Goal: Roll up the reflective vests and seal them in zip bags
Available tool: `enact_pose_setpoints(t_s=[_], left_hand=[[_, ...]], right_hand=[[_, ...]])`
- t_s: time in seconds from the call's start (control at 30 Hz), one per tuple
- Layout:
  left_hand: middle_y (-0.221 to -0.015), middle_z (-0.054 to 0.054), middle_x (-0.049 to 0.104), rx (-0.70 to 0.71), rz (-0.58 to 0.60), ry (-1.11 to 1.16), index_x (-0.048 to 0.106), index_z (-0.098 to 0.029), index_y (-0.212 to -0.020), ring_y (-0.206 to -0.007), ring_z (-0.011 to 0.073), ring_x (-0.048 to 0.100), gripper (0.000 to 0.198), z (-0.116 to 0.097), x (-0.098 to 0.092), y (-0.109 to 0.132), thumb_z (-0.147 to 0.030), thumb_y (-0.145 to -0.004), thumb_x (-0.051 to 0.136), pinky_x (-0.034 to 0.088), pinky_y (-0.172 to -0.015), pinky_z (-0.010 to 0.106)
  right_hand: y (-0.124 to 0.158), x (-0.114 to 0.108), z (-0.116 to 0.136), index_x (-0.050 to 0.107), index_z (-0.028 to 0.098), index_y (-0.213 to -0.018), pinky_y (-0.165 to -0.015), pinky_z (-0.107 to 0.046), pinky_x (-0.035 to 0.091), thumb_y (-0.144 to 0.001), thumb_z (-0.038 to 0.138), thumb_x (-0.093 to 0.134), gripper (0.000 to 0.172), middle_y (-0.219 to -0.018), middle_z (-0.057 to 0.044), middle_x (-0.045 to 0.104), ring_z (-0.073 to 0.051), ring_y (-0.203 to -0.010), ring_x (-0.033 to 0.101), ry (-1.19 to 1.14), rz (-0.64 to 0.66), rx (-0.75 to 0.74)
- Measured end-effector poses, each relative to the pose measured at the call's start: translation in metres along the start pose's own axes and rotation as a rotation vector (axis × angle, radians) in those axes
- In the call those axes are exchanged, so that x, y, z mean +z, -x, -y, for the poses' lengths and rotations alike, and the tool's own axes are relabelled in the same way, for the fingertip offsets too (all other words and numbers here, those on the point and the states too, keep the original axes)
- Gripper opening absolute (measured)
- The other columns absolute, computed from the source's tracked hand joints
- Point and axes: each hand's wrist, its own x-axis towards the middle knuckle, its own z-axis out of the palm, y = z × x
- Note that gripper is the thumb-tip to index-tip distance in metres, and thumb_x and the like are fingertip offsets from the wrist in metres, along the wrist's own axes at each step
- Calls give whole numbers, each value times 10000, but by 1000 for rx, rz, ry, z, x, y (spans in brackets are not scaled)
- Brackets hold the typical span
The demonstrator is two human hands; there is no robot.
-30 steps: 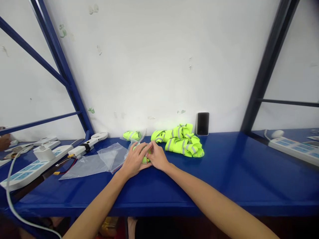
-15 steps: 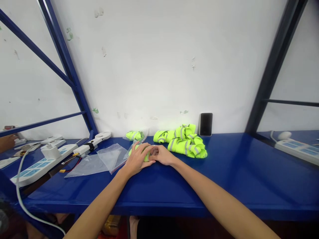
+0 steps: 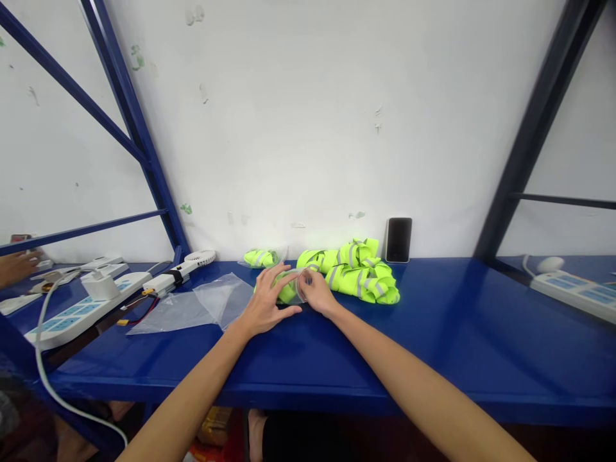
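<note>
Left hand (image 3: 264,305) is right in the middle of the frame, fingers and thumb spread wide, draped over a neon-yellow bundle (image 3: 287,294) in a clear bag (image 3: 299,290). It covers the bundle's left part, so from where I'm standing you only get the bit peeking out between the two hands. Right hand (image 3: 315,292) is just beside it, fingers curled in at the bag's right end. Honestly can't tell if it's pinching the plastic or just touching it, the tips are too tucked in and the film is see-through.

Just left of the hands are some flat clear bags (image 3: 185,311), overlapping, partly behind the left wrist, so don't ask me how many. Behind, near the wall, there's another bagged yellow bundle (image 3: 260,258), and right of that a messy heap of yellow strips (image 3: 360,276) with grey bands, too tangled to count. Black-screened device (image 3: 399,239) leans on the wall beside the heap.

Further out: power strip (image 3: 79,314) at left with a white plug (image 3: 100,286) on it, another power strip (image 3: 572,292) chopped off by the right edge, and someone else's blurry hand (image 3: 18,266) cut off at far left.
</note>
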Motion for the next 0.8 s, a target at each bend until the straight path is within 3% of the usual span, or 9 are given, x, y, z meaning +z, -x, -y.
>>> enact_pose_setpoints(t_s=[0.2,0.33,0.4,0.53,0.6,0.7,0.8], left_hand=[[-1291,105,522,-113,-245,96,539,-234,-1187,-1245,274,471,417,0,-14,6,-398,-814,626,379,-1046,461],[-1223,99,569,-186,-331,130,595,-198,-1055,-1168,249,529,260,-3,-37,-4,-353,-860,520,412,-1013,419],[-1175,84,610,-240,-228,122,611,-203,-1050,-1127,236,555,268,-4,-51,-17,-356,-904,448,419,-993,397],[-1178,44,647,-231,231,149,591,-239,-1187,-1069,227,588,361,-8,-70,-37,-363,-929,371,439,-940,363],[-1183,31,651,-192,367,219,598,-254,-1189,-1052,215,596,379,-11,-72,-38,-315,-930,327,446,-911,333],[-1140,40,665,-211,403,268,616,-252,-1165,-982,214,610,395,-15,-70,-33,-350,-935,310,454,-849,311],[-1021,48,686,-291,396,202,649,-240,-1090,-819,210,616,430,-16,-68,-32,-506,-915,360,442,-711,286]], right_hand=[[-6,-1,6,448,211,-756,-482,-222,402,-640,330,607,230,-648,34,521,-116,-540,500,-618,-82,260],[-1,3,10,474,198,-726,-458,-209,395,-616,276,646,219,-629,38,515,-103,-511,503,-819,36,311],[5,7,12,509,189,-743,-484,-212,421,-650,287,666,207,-657,26,541,-106,-538,521,-855,175,290],[18,13,16,554,193,-816,-566,-221,474,-639,278,748,276,-734,24,577,-112,-625,551,-827,369,189],[22,13,19,590,208,-921,-592,-242,497,-659,299,729,310,-818,9,610,-134,-694,582,-810,419,200],[23,12,19,615,224,-1008,-577,-260,512,-733,382,656,320,-891,-12,632,-163,-747,609,-718,464,252],[20,11,17,626,188,-865,-511,-259,511,-754,499,638,331,-762,-9,607,-150,-643,587,-533,403,248]])
